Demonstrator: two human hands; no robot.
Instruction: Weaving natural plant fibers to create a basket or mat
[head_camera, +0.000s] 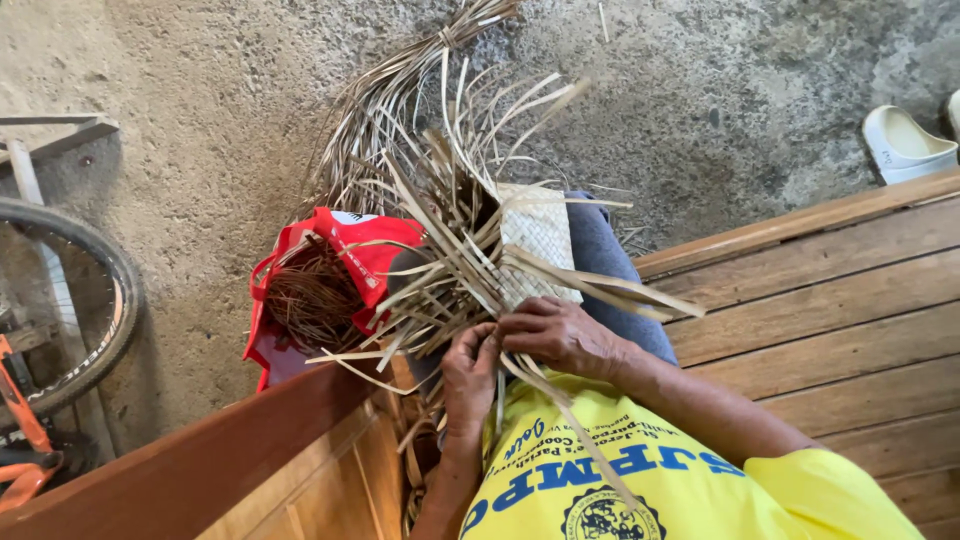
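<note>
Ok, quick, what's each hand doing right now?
Left hand: closed, pinching dried leaf strips at the woven mat.
Right hand: curled over the strips, gripping them.

Head camera, one view, looking steeply down.
Close over the hands and lap; concrete floor above, wooden bench at right.

Red bag on floor, left of knee — open, full of dry strips.
</note>
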